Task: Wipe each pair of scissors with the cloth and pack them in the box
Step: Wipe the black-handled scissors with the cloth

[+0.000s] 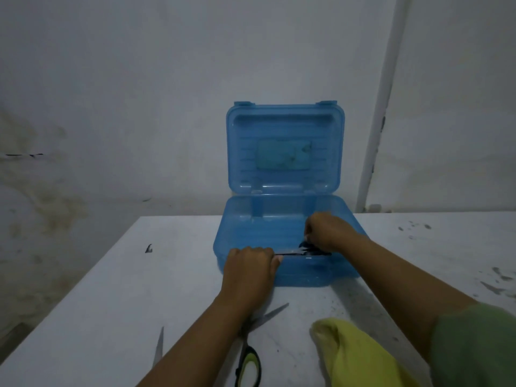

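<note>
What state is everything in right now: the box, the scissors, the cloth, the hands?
Box: open, lid upright.
Black scissors: held by both hands over the box.
Green scissors: on the table, blades apart.
Cloth: crumpled, lying on the table.
Left hand: gripping the blades.
Right hand: gripping the handles.

Left hand (249, 268): bare; no glove, ring or watch visible.
Right hand (325, 231): bare; none visible.
Forearms: both uncovered from wrist to elbow.
Right sleeve (474, 347): short, muted green fabric, plain.
</note>
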